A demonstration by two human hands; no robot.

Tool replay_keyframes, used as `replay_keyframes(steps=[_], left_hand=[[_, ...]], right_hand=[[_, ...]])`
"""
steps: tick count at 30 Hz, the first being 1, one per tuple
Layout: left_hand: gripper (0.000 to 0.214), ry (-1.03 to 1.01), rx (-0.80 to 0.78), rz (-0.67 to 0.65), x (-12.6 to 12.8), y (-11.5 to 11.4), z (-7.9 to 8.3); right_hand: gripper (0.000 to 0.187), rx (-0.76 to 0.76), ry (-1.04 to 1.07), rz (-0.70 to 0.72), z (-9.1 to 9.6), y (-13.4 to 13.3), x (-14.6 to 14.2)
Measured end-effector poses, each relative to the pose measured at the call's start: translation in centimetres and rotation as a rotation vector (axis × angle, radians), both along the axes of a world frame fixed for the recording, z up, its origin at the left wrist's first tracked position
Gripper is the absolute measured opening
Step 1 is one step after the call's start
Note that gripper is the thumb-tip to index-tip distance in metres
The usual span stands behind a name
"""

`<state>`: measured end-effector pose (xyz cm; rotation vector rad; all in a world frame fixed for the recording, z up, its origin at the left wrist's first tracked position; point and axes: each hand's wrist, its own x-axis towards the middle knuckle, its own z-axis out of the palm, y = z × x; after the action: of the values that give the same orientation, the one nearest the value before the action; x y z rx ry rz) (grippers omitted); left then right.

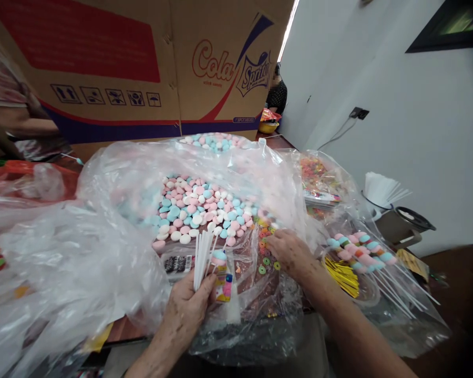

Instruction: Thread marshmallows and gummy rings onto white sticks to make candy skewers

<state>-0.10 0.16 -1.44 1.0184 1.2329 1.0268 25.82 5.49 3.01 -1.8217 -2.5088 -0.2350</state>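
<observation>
My left hand [189, 307] is closed round a bundle of thin white sticks [202, 257] that point up over an open plastic bag. One stick carries a blue and pink sweet [219, 255] near its top. The bag holds a heap of pink, white and blue marshmallow sweets [199, 207]. My right hand [289, 249] rests knuckles up at the heap's right edge, fingers curled down among small coloured ring candies [265, 262]; what it pinches is hidden.
Finished sweet skewers [362, 252] lie in a clear bag at right, beside gold twist ties [341, 275]. A cup of white sticks [380, 191] stands by the wall. A big cardboard box [142, 68] rises behind. Another person's arm [16, 123] is at far left.
</observation>
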Motion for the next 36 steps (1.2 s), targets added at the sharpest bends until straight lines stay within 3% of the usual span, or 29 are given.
replay_keyframes(steps=[4,11,18,23,26,28,31,33,36], left_hand=[[0.038,0.007,-0.006,-0.005,-0.1,0.0,-0.1],[0.045,-0.027,-0.044,0.014,0.0,0.0,0.5],[0.043,0.006,-0.009,0.001,0.1,0.1,0.2],[0.038,-0.001,0.024,0.019,0.1,0.0,-0.7],[0.035,0.018,0.070,0.014,0.1,-0.1,-0.6],[0.031,0.070,0.095,-0.037,0.0,-0.1,-0.4],[0.030,0.185,0.121,-0.137,-0.2,-0.1,0.1],[0.034,0.222,0.132,-0.162,-0.3,-0.1,0.5],[0.028,0.234,0.146,-0.190,-0.3,-0.1,1.0]], right_hand=[[0.018,-0.016,-0.010,0.008,-0.4,0.0,-0.2],[0.017,-0.148,0.353,0.039,0.0,1.2,-0.2],[0.020,-0.202,0.263,0.080,-0.9,2.1,-0.2],[0.015,-0.135,0.301,0.085,-0.8,1.5,-0.6],[0.009,-0.125,0.647,-0.035,-0.8,1.1,-1.7],[0.007,-0.213,1.039,-0.121,-0.8,0.8,-3.0],[0.021,-0.338,1.598,-0.149,-0.7,0.5,-5.3],[0.028,-0.364,1.792,-0.141,-0.7,0.4,-6.5],[0.029,-0.358,1.886,-0.135,-1.0,0.3,-7.5]])
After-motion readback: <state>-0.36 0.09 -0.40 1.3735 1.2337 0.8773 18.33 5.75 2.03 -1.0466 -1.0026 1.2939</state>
